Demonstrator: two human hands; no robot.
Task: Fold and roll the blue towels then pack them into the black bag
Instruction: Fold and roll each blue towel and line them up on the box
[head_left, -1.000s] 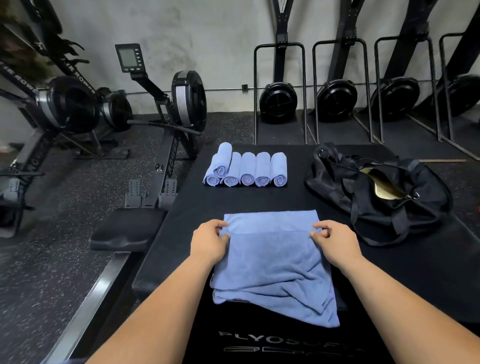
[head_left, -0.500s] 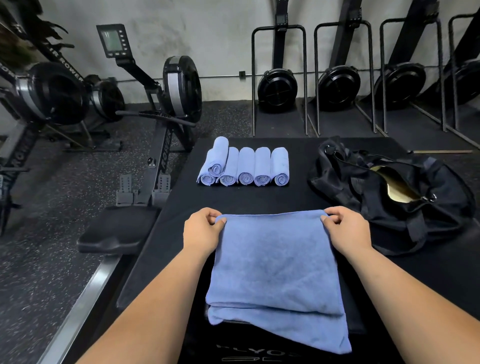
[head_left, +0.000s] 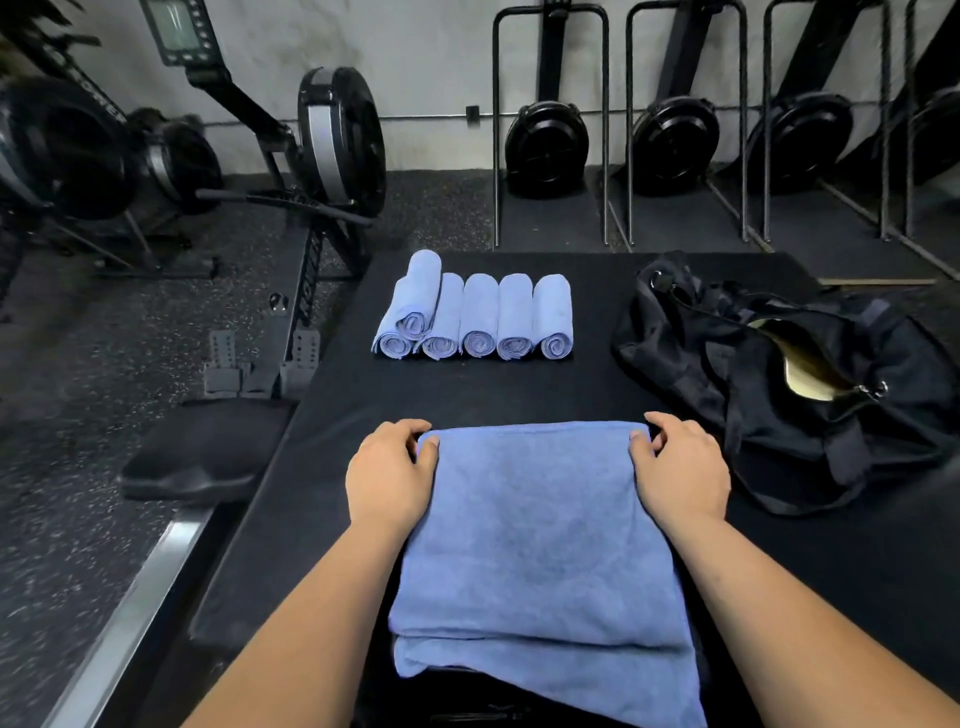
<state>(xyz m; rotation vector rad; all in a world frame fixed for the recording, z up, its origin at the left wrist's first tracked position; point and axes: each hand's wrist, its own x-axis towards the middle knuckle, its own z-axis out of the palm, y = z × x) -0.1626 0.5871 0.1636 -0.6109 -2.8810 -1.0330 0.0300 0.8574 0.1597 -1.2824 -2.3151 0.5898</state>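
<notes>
A blue towel (head_left: 540, 551) lies folded on the black platform (head_left: 571, 384) in front of me, its near edge hanging over the front. My left hand (head_left: 389, 473) pinches its far left corner and my right hand (head_left: 680, 467) pinches its far right corner. Several rolled blue towels (head_left: 478, 317) lie side by side at the back of the platform, one stacked on the leftmost. The black bag (head_left: 769, 395) sits to the right with its zip open, showing a tan lining.
A rowing machine (head_left: 317, 171) with its black seat (head_left: 208, 452) and rail stands left of the platform. More rowers (head_left: 675, 145) stand upright along the back wall. Speckled rubber floor surrounds the platform.
Both hands carried the towel's folded edge away from me to the far edge, and the towel now lies smoother. The view has tilted down and closer.
</notes>
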